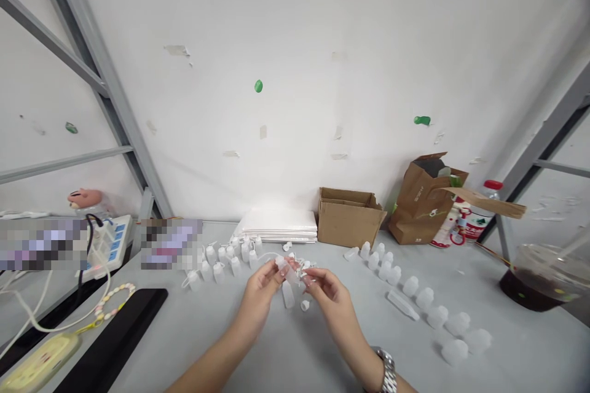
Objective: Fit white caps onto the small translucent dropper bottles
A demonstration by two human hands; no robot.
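Note:
Over the middle of the table, my left hand [262, 288] pinches a small translucent plastic squeeze bottle [289, 271], held tilted. Close to its right, my right hand [330, 292] has thumb and fingertips together at the bottle's side; what they grip is too small to make out. Below the hands lie another translucent bottle [288, 295] and a small white cap [305, 305], with more small white parts behind the fingers. To the left stand several bottles with capped tops [218, 272]. On the right, several bottles without caps [410, 286] form a slanting row, and one bottle [402, 305] lies on its side.
At the back are a white stack [279, 225], a cardboard box [350, 221] and a brown paper bag [419, 206]. A cup of dark drink [530, 285] stands far right. A power strip [108, 245], cables and a black pad [120, 338] lie left.

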